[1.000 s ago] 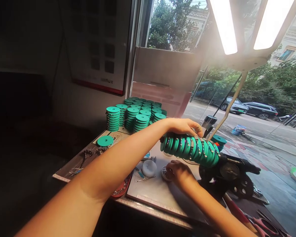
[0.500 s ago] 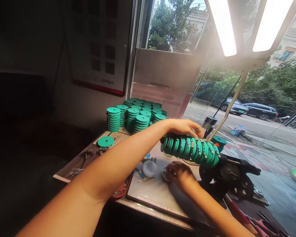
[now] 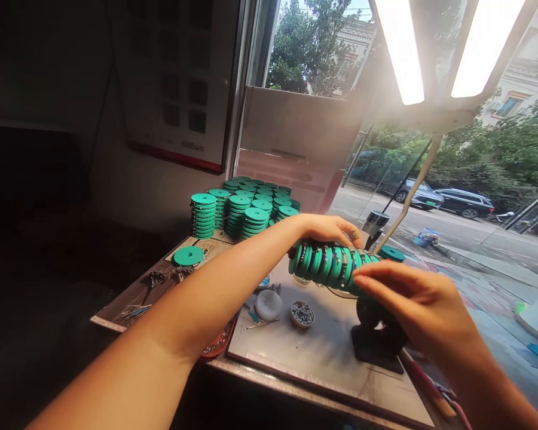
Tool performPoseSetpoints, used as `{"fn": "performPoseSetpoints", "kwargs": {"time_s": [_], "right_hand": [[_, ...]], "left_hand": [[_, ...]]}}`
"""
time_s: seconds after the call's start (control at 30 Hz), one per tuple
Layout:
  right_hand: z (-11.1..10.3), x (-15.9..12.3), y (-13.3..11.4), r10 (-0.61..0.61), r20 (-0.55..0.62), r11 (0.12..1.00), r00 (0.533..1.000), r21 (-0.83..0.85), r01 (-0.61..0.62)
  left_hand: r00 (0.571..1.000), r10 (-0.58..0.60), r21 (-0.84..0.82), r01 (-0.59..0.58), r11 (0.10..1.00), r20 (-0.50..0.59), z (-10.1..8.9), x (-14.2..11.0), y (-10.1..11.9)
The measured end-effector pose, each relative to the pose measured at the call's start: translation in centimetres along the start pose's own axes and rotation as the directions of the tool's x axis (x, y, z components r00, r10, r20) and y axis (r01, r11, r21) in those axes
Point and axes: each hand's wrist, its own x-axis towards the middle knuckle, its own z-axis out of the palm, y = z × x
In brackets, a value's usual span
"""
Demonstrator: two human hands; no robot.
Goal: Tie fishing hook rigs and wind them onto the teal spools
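Observation:
A row of green foam spools [image 3: 336, 272], wound with dark line and dotted with small pins or beads, sits side by side on a horizontal holder. From behind and above, my left hand [image 3: 334, 230] curves over the row, a ring on one finger; its fingertips are partly hidden. My right hand [image 3: 412, 292] is at the near right of the row, thumb and forefinger pinched together against a spool. Whatever lies between those fingertips is too small to make out. Below stands a small round dish [image 3: 302, 314] full of grey beads or ball-headed pins.
Many stacked green spools [image 3: 255, 222] fill the table's back left, and a single spool [image 3: 189, 255] lies nearer. A white round lid [image 3: 269, 304] and a red tray [image 3: 219, 343] lie left of the dish. The dark holder base [image 3: 376, 346] stands at right under a lamp [image 3: 430, 60].
My right hand has left the bead dish and moved up and right to the row of spools, uncovering the dish. My left hand stays on the row. The view has shifted slightly.

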Motion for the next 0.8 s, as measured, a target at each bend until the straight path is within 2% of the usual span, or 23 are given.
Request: {"fn": "performPoseSetpoints", "kwargs": {"time_s": [0.1, 0.2, 0.37, 0.67, 0.8], "right_hand": [[-1.2, 2.0, -0.6, 0.042, 0.003, 0.999, 0.999, -0.014, -0.042], [-0.7, 2.9, -0.9, 0.001, 0.044, 0.999, 0.999, -0.037, 0.001], [0.5, 3.0, -1.0, -0.017, 0.109, 1.0, 0.994, -0.01, 0.018], [1.1, 2.9, -0.3, -0.068, 0.062, 0.994, 0.996, -0.076, 0.073], [0.9, 3.0, -0.3, -0.111, 0.138, 0.985, 0.984, -0.115, 0.127]], "left_hand": [[1.0, 0.006, 0.007, -0.006, 1.0, 0.014, -0.1, 0.0, 0.0], [1.0, 0.008, 0.014, -0.008, 1.0, 0.017, -0.1, -0.1, 0.1], [1.0, -0.028, 0.025, 0.028, 0.999, -0.004, 0.0, -0.3, 0.2], [0.998, -0.059, 0.058, 0.061, 0.996, -0.037, 0.0, -0.4, 0.5], [0.997, -0.073, 0.048, 0.075, 0.996, -0.033, 0.0, -0.4, 0.5]]}}
